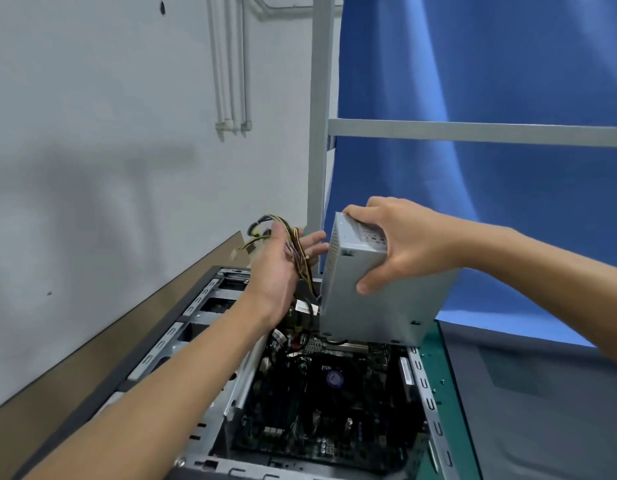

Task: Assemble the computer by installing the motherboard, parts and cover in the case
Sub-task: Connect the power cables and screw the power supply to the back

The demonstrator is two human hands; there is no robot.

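Blue curtain (508, 81) behind case (425, 382); cables (302, 258) overhang motherboard (334, 410).

Two hands show: the left hand (277, 271) at centre, the right hand (404, 240) beside it. There is one grey power supply unit (376, 306), one bundle of cables (302, 259), one open computer case (425, 386) in the lower half, one motherboard (300, 438) and one cooler fan (334, 379). One green mat (454, 410) lies lower right, one blue backdrop (508, 64) fills the upper right, and three white pipes (231, 64) run down the upper left.
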